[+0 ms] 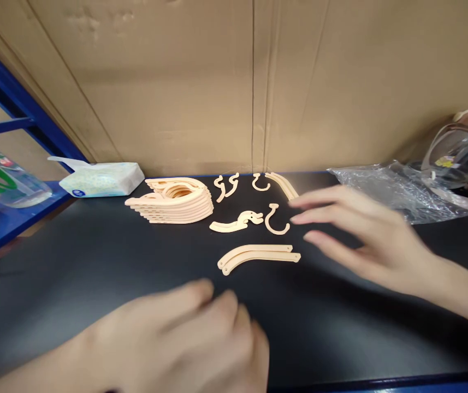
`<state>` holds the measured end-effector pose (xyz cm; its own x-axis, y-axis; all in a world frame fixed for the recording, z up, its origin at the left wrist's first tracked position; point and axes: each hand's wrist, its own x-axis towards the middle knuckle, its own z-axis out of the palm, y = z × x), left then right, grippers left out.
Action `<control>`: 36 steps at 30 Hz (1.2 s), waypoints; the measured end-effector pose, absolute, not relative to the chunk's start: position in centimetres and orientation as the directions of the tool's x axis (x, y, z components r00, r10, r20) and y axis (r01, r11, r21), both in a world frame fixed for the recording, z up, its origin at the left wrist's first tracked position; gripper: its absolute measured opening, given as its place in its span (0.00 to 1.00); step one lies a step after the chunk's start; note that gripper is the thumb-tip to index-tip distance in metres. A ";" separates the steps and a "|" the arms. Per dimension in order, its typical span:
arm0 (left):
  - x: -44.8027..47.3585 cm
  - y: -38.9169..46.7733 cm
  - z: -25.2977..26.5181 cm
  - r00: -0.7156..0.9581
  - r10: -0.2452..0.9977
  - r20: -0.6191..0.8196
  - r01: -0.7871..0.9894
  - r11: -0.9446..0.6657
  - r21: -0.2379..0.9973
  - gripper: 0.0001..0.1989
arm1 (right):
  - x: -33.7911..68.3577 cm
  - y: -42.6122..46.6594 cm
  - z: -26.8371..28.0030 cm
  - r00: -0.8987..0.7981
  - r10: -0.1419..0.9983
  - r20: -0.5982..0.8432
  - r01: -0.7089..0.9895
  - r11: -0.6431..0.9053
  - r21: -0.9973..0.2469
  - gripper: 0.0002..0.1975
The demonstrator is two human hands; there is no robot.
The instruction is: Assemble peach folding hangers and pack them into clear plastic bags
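Note:
My right hand [365,234] is over the right side of the black table, fingers apart and nothing in them. Its fingertips are nearest a pale plastic hook [277,221]. My left hand [201,344] is blurred at the bottom, curled with the knuckles up; whatever its fingers hold, if anything, is hidden. Beyond it lie two curved hanger arms [258,256] side by side. Left of the hook lies a joined hanger piece [236,221]. Farther back are two small curved pieces [226,187], another hook [260,182] and more long arms [283,185], partly behind my right fingers.
A stack of folded pale hangers [176,204] stands at the back left of the table [73,262], near a tissue pack [102,177]. Clear plastic wrap [397,191] and a transparent jug [458,153] are at the right. A bottle [8,174] stands on the blue shelf; cardboard [176,82] walls the back.

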<state>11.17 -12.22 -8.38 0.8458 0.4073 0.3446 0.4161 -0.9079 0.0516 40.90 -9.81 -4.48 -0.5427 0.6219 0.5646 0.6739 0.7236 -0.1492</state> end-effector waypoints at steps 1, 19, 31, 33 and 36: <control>12.2 -10.6 -7.3 0.868 0.369 0.331 0.406 -0.913 -0.047 0.11 | 40.5 -9.2 -5.3 -0.598 0.616 0.513 0.642 0.751 -0.153 0.13; 12.6 -5.7 -6.4 0.767 0.623 0.152 0.582 -0.775 0.245 0.12 | 39.7 -7.8 -9.6 -0.679 0.666 0.307 0.637 0.743 -0.204 0.14; 14.2 -4.8 -9.1 0.765 0.553 0.330 0.466 -0.829 0.308 0.10 | 40.3 -7.6 -9.5 -0.631 0.716 0.298 0.694 0.693 -0.197 0.12; 14.9 -4.5 -9.5 0.764 0.534 0.362 0.465 -0.845 0.264 0.10 | 40.5 -7.4 -9.5 -0.617 0.729 0.297 0.706 0.679 -0.201 0.11; 15.5 -4.2 -9.8 0.760 0.532 0.374 0.477 -0.847 0.236 0.09 | 40.7 -7.2 -9.4 -0.598 0.743 0.301 0.719 0.663 -0.209 0.09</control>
<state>15.52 -4.20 -9.77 0.7595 0.5320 0.3743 0.4765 -0.8468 0.2365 40.66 -7.24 -9.43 -0.5980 0.7429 0.3007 0.7189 0.6631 -0.2085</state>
